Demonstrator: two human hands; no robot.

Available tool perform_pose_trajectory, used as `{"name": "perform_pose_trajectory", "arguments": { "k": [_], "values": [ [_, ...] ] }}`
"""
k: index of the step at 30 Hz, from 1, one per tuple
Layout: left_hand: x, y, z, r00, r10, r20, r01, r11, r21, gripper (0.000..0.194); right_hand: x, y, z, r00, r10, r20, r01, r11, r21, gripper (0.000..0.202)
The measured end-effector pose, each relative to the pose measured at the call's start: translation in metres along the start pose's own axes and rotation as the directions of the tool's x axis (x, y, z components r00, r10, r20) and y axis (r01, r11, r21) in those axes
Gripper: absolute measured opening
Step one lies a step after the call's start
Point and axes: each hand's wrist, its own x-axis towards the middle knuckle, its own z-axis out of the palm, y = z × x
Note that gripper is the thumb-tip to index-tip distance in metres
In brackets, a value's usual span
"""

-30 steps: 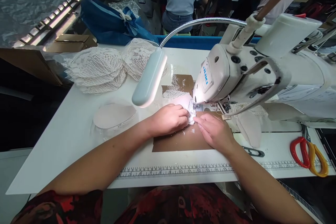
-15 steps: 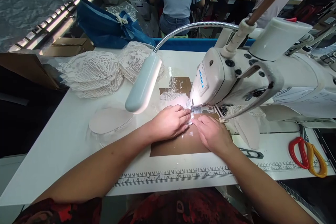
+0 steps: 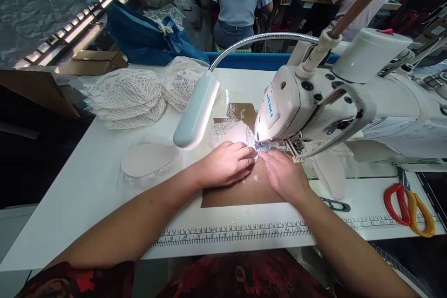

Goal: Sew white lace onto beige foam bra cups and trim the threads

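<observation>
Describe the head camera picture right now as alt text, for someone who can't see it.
A person's left hand rests on a pale lace-edged piece at the needle end of a white sewing machine, the right hand close beside it. Stacked lace pieces lie at the back left of the table; scissors with red and yellow handles lie at the right.

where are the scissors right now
In the head view, the scissors lie across the ruler marks at the white table's far right, right of the right hand.

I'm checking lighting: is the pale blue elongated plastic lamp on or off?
On, apparently: the lamp glows white along its side facing the white sewing machine.
</observation>
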Motion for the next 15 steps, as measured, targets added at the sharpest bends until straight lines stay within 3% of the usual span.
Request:
{"name": "perform_pose_trajectory", "arguments": {
  "k": [4,15],
  "values": [
    [0.0002,-0.0007,0.0021,1.000,0.031,-0.002,-0.031,0.999,-0.006,0.033,0.0006,-0.0019,-0.0032,0.991,-0.131,0.028,0.132,0.990,-0.040,0.041],
    [0.0000,-0.0013,0.0046,0.998,-0.066,0.012,0.067,0.998,-0.021,0.038,0.0014,-0.0025,0.0003,0.993,-0.113,0.018,0.114,0.987,-0.115,0.042]
  ]
}}
